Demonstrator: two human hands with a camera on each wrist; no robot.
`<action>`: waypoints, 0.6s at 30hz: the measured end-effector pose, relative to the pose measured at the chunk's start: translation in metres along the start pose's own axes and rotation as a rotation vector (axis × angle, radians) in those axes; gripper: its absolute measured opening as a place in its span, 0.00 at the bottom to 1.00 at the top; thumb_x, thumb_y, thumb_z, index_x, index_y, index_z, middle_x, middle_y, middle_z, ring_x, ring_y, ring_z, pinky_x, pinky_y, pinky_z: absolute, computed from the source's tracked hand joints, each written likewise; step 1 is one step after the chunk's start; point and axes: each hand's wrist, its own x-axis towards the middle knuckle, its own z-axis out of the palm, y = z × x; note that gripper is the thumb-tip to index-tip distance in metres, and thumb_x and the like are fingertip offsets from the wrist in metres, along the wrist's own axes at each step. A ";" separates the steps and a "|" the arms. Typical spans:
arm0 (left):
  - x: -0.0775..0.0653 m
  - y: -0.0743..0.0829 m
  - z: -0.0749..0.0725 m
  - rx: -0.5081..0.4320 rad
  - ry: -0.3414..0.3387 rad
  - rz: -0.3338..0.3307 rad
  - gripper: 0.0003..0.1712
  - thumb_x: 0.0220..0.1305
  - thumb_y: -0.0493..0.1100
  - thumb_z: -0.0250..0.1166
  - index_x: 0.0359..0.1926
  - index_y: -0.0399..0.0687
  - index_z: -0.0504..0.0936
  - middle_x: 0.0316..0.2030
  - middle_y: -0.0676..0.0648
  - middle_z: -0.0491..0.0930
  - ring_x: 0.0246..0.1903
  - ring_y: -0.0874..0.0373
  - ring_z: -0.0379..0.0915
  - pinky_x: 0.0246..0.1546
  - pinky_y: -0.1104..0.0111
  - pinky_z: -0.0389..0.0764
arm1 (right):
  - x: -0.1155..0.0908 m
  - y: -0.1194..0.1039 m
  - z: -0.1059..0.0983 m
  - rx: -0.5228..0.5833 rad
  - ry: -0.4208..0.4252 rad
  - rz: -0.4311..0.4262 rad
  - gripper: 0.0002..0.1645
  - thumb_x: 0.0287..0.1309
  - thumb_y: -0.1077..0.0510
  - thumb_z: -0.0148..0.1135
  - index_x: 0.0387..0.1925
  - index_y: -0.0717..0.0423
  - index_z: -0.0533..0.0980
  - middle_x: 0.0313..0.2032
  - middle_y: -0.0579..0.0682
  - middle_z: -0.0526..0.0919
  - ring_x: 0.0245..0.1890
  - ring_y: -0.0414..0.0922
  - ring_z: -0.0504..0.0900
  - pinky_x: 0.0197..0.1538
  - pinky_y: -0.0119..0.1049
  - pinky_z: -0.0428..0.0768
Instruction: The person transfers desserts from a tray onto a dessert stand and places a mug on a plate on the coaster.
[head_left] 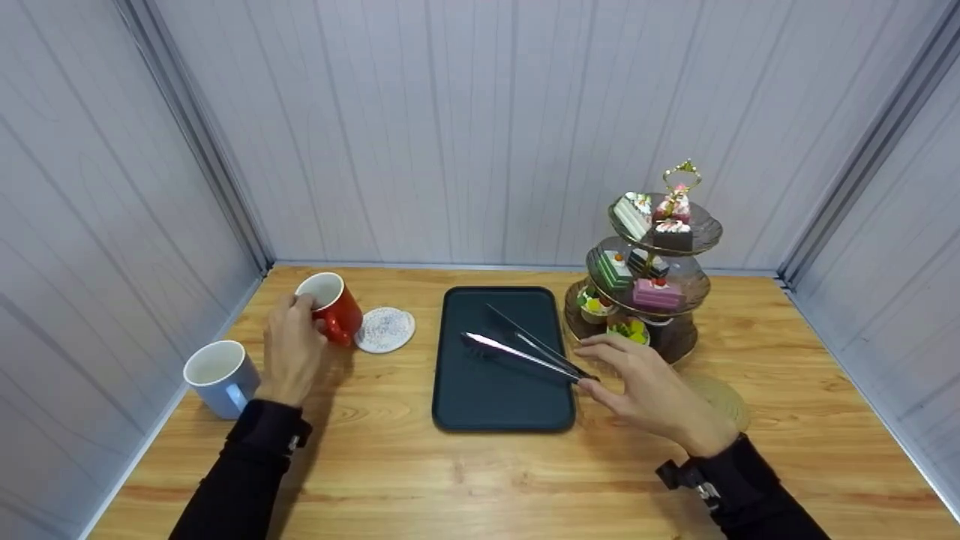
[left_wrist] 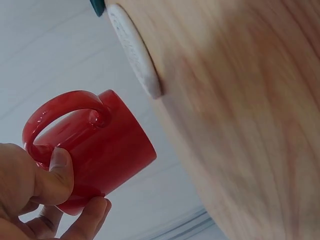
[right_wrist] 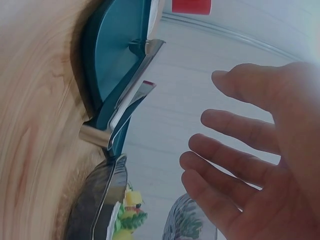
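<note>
My left hand [head_left: 291,346] grips a red mug [head_left: 343,311] by its rim side, thumb by the handle. In the left wrist view the red mug [left_wrist: 107,150] is held off the table, base toward the wood, with the thumb [left_wrist: 59,165] against it. A white speckled coaster [head_left: 385,330] lies just right of the mug. My right hand [head_left: 646,386] hovers with spread fingers, holding nothing, over the right edge of a dark green tray [head_left: 499,405]. Metal tongs [head_left: 521,358] lie across the tray, their handle end close below that hand; the tongs [right_wrist: 132,100] show apart from it in the right wrist view.
A light blue mug [head_left: 223,379] stands left of my left forearm. A three-tier stand [head_left: 701,289] with several small cakes rises at the back right, near my right hand. A tan coaster [head_left: 724,397] lies partly behind the right wrist. Panel walls [head_left: 480,135] enclose the table.
</note>
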 end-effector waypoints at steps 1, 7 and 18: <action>-0.001 0.002 0.000 0.001 0.000 0.002 0.13 0.56 0.18 0.65 0.43 0.26 0.84 0.40 0.29 0.80 0.43 0.27 0.79 0.48 0.38 0.81 | 0.001 -0.001 0.000 0.004 -0.006 0.003 0.23 0.69 0.49 0.73 0.62 0.46 0.83 0.62 0.44 0.84 0.60 0.44 0.85 0.60 0.46 0.85; -0.004 0.015 -0.002 -0.007 -0.018 0.022 0.18 0.51 0.15 0.66 0.44 0.26 0.83 0.41 0.29 0.80 0.43 0.29 0.80 0.47 0.40 0.84 | 0.005 -0.006 0.003 0.008 -0.011 -0.004 0.23 0.69 0.48 0.72 0.62 0.47 0.83 0.61 0.48 0.84 0.61 0.47 0.85 0.60 0.48 0.84; -0.011 0.041 -0.003 0.004 -0.028 0.076 0.19 0.48 0.16 0.69 0.43 0.27 0.83 0.41 0.29 0.79 0.43 0.30 0.78 0.49 0.42 0.82 | 0.011 -0.016 0.004 0.018 -0.030 0.004 0.24 0.70 0.48 0.71 0.65 0.45 0.81 0.62 0.44 0.83 0.63 0.44 0.83 0.65 0.46 0.83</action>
